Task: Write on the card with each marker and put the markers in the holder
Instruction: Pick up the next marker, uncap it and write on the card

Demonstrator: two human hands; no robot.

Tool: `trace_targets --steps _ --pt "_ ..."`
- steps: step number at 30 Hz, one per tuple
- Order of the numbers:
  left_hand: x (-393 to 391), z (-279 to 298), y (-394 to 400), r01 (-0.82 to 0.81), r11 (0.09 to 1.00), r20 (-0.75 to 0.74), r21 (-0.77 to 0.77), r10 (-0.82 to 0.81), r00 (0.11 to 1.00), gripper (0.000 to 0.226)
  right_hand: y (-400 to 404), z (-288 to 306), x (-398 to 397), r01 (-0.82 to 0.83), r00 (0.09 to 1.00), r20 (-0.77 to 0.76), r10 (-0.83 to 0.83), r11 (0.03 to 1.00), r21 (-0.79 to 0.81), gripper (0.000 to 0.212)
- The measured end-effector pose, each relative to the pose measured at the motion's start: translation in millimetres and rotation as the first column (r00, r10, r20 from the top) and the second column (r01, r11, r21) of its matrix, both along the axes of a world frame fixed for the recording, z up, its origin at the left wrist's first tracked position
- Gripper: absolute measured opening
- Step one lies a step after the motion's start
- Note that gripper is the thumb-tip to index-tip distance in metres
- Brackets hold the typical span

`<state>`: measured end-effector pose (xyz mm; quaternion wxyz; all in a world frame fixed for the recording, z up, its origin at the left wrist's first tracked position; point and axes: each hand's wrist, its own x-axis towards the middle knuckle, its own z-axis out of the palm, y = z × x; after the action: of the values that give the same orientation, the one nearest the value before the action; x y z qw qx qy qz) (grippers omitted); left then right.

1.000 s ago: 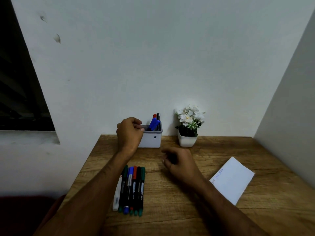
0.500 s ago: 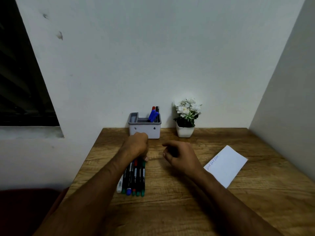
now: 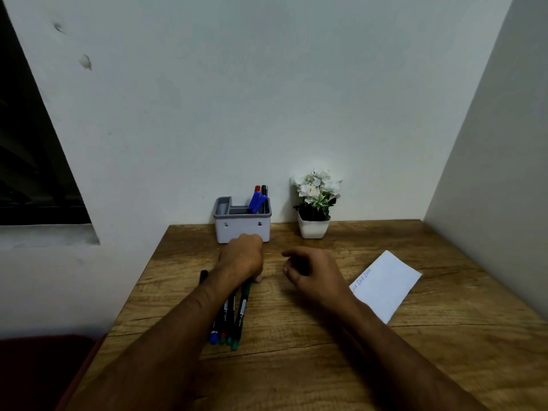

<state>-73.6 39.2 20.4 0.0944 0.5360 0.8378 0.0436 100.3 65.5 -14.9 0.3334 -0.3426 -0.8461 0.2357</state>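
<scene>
Several markers [image 3: 234, 310] lie in a row under your left hand [image 3: 241, 258], whose curled fingers come down on their far ends — whether one is gripped, I cannot tell. Your right hand [image 3: 314, 269] hovers loosely curled, empty. You look to be picking the next marker: uncap it, then write on the card [image 3: 385, 286] — the holder [image 3: 242, 229] waits just beyond.

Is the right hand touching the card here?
Apart. The head view shows the right hand left of the card, with bare table between fingers and paper.
</scene>
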Motion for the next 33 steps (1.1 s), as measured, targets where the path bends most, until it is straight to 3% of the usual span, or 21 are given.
trace_targets --steps 7,11,14,19,22,24,27,29,33 --pt "5.0 3.5 0.5 -0.013 1.000 0.031 0.005 0.013 0.999 0.045 -1.9 -1.3 1.4 0.020 1.000 0.006 -0.020 0.999 -0.048 0.036" --pt "4.9 12.2 4.4 -0.029 0.996 0.161 0.083 0.015 0.987 0.035 -1.5 -0.8 3.1 0.022 1.000 -0.017 -0.024 0.996 -0.088 0.034" --pt "5.1 23.5 6.4 -0.047 0.981 0.342 0.187 -0.020 0.939 0.018 1.4 -1.5 4.1 0.038 0.997 -0.058 -0.049 0.984 -0.175 0.031" --pt "17.9 40.7 6.0 -0.218 0.904 0.711 0.367 -0.122 0.692 0.016 0.4 8.1 8.7 -0.007 0.986 -0.161 -0.052 0.938 -0.348 0.015" --pt "30.6 43.3 7.3 -0.351 0.842 0.827 0.410 -0.181 0.532 0.017 1.2 12.4 14.1 -0.034 0.968 -0.238 -0.076 0.903 -0.429 0.010" --pt "38.4 42.7 9.8 -0.414 0.830 0.891 0.373 -0.196 0.409 0.016 3.8 14.1 18.7 -0.011 0.954 -0.269 -0.134 0.879 -0.476 0.011" --pt "50.6 38.4 12.8 -0.396 0.897 0.972 0.196 -0.125 0.199 0.015 9.1 15.7 27.3 0.081 0.938 -0.270 -0.215 0.897 -0.433 0.010" --pt "62.6 33.5 15.1 -0.352 0.928 0.987 0.119 -0.072 0.143 0.009 13.2 15.5 33.6 0.142 0.938 -0.241 -0.249 0.911 -0.388 0.008" --pt "78.3 23.9 25.4 -0.410 0.908 0.996 0.084 -0.066 0.058 0.028 16.9 20.0 44.1 0.137 0.944 -0.215 -0.250 0.891 -0.432 0.016"
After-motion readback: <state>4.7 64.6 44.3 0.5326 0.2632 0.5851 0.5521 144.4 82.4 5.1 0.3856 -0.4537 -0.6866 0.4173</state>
